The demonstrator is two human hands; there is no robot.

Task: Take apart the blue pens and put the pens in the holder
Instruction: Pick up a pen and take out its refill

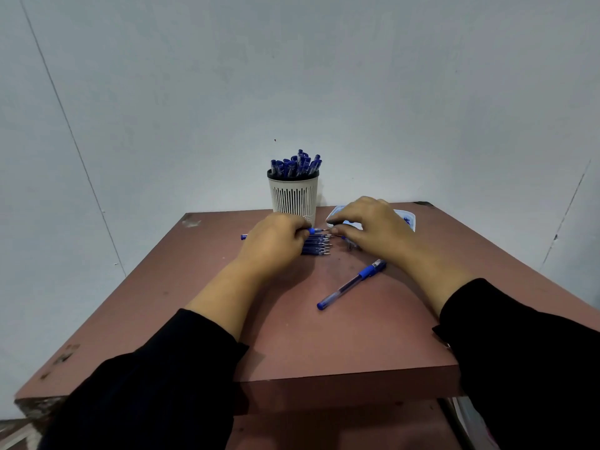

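Just before the holder [293, 198], my left hand [272, 243] pinches a blue refill [316, 230], my right hand [373, 227] curls at its tip, grip unclear.

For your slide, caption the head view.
Both hands work a pen above refills, before the full holder.

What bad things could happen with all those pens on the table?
The refills lie loose in a row beside the left hand; a nudge might scatter them. The right hand seems to pinch something tiny, which could slip. The holder is already crowded, so pushing in the pen might tip it.
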